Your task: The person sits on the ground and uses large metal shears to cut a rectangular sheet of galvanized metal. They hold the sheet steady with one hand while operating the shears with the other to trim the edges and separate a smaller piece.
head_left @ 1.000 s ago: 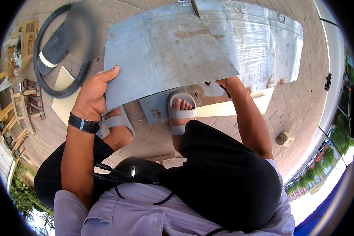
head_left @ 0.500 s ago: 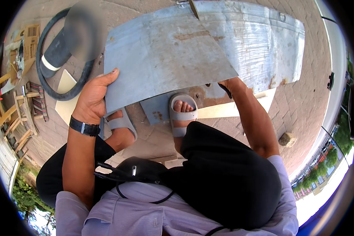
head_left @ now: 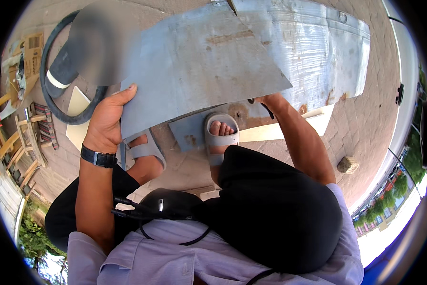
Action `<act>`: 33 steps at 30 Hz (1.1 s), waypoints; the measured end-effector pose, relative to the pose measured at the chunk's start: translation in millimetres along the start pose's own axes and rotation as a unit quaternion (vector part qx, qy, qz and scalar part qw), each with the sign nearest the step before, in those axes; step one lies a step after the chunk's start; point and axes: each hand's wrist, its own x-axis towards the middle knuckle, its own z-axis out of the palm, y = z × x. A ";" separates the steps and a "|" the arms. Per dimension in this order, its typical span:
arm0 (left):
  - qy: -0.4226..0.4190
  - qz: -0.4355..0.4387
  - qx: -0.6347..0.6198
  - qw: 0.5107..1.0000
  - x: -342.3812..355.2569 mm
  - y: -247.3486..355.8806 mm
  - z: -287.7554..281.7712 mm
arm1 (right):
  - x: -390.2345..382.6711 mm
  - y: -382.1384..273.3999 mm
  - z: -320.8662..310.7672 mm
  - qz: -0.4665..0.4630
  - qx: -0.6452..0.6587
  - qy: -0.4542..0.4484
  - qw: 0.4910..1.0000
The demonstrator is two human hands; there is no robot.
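My left hand [head_left: 108, 114], a dark watch at its wrist, grips the left edge of a grey metal sheet [head_left: 189, 71], thumb on top and fingers beneath. The sheet is raised and tilted, with rust stains and a slanting cut edge on its right. My right hand [head_left: 273, 100] is partly hidden under that edge, closed round tin snips with a curved black handle [head_left: 268, 110]. Most of the snips are covered by the sheet. A narrow dark blade [head_left: 232, 6] shows at the slit near the far edge. Beyond the cut, the shinier metal part [head_left: 313, 52] spreads right.
A smaller rusty metal piece [head_left: 187, 133] lies under my sandalled foot [head_left: 222, 129], beside a pale board [head_left: 261, 134]. Far left are a black rubber ring [head_left: 45, 71], a cardboard box [head_left: 33, 54] and a wooden folding stool [head_left: 30, 133]. A stone [head_left: 348, 165] sits right, on paving.
My left hand and the sheet's left edge have shifted slightly left. My right hand has moved slightly left and tucked closer to the cut edge, with more of the black handle showing.
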 end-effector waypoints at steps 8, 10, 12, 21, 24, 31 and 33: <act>0.019 0.013 0.053 0.998 -3.1 15.2 -4.8 | 19.3 -17.1 -23.8 0.182 0.080 -0.198 0.960; 0.019 0.018 0.056 0.998 -1.5 13.1 -6.1 | 22.9 -16.0 -25.9 0.276 0.247 -0.227 0.901; 0.021 0.024 0.043 0.999 -5.6 11.4 3.5 | 20.8 -14.6 -29.9 0.278 0.361 -0.188 0.870; 0.030 0.021 0.035 0.999 -30.6 11.7 31.9 | 17.3 -22.7 -35.4 0.181 0.259 -0.064 0.947; 0.039 0.023 0.038 0.998 -32.8 13.7 34.8 | 18.1 -21.3 -30.2 0.176 0.242 -0.054 0.953; 0.007 0.021 0.048 0.999 -28.6 7.6 19.1 | 13.3 -18.9 -38.2 0.209 0.299 -0.062 0.929; 0.004 0.032 0.046 0.998 -27.8 4.4 19.2 | 9.6 -19.7 -42.1 0.226 0.339 -0.068 0.911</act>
